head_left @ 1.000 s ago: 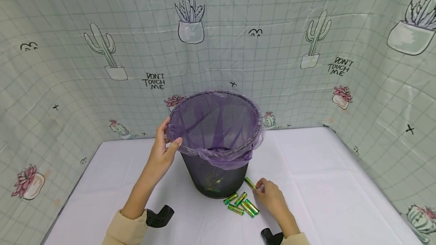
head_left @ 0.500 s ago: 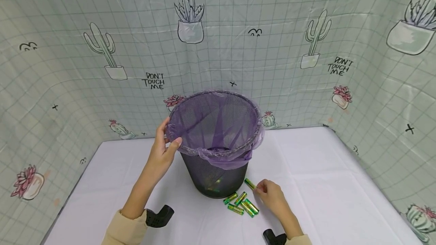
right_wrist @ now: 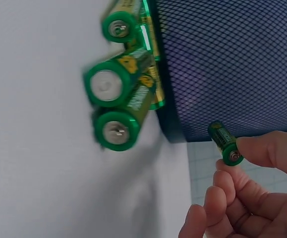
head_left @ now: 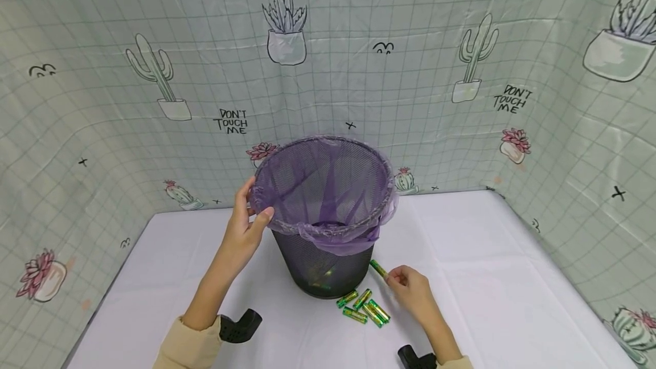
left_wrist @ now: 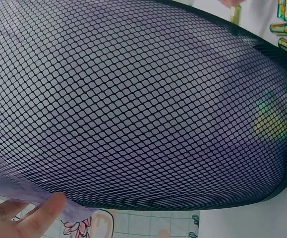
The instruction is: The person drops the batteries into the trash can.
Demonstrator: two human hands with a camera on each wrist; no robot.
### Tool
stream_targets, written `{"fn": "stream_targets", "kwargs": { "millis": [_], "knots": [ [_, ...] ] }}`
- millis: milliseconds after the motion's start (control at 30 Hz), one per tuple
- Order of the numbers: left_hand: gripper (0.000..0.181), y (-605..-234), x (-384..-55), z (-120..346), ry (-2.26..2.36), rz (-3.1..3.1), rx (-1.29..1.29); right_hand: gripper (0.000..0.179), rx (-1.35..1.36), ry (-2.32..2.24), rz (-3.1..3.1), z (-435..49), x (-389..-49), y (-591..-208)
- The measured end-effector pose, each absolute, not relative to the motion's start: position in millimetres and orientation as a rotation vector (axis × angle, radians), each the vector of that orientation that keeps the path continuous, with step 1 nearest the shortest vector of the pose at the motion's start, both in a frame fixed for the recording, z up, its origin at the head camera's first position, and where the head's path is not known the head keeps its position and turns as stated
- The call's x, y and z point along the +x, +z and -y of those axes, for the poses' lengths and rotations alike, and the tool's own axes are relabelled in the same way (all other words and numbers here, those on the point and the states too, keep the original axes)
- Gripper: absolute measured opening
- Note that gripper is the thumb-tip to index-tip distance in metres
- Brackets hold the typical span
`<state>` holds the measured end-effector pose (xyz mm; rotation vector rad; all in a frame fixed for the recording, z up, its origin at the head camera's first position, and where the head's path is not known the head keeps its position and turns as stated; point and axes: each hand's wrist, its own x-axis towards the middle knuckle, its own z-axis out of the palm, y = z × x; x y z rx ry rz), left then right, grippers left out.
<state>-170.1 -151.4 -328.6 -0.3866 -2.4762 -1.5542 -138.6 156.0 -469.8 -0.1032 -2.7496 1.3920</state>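
A black mesh wastebasket [head_left: 320, 269] stands on the white table, lined with a purple trash bag [head_left: 338, 242] folded over its rim. My left hand [head_left: 246, 225] grips the rim at the left, thumb in front and fingers behind. Beside the basket's lower right side, my right hand [head_left: 411, 291] pinches a green AA battery [right_wrist: 223, 141] between thumb and fingertips. Several more batteries [head_left: 353, 315] lie in a small group in front of the basket, left of the right hand. Through the mesh, green and gold batteries [left_wrist: 272, 119] show at the bottom.
A white cloth covers the table [head_left: 461, 266]. Behind and at both sides hangs a grid-patterned curtain [head_left: 338, 84] printed with cacti. Black wrist devices [head_left: 241, 326] are worn below both hands.
The right hand dips slightly, then rises a little with the battery in its fingers. The left hand, the basket and the loose batteries stay where they were.
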Motion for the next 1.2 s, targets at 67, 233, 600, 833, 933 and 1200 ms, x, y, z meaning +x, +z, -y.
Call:
{"fn": "stream_targets", "kwargs": {
  "millis": [67,233,600,833,933,1200],
  "knots": [
    [0.068,-328.6,-170.1,151.3,-1.55,2.478,-0.384,0.01,-0.098,1.382,2.728,-156.5,-137.8,-464.5],
    [0.068,-328.4,-169.9,151.1,-1.553,2.481,-0.383,0.012,-0.071,1.365,2.683,-158.7,-134.5,-449.1],
    [0.068,-328.7,-170.2,151.4,-1.579,2.466,-0.398,0.018,-0.044,1.423,2.604,-163.7,-125.9,-402.4],
    [0.068,-328.6,-169.4,151.2,-1.563,2.474,-0.397,0.022,-0.066,1.46,2.529,-170.8,-120.2,-371.7],
    [0.068,-328.8,-169.3,151.5,-1.563,2.475,-0.396,0.022,-0.059,1.463,2.481,-173.2,-117.8,-359.4],
    [0.068,-329.3,-169.4,151.6,-1.571,2.472,-0.393,0.02,-0.007,1.47,2.367,-175.6,-119.1,-336.0]
  ]
}}
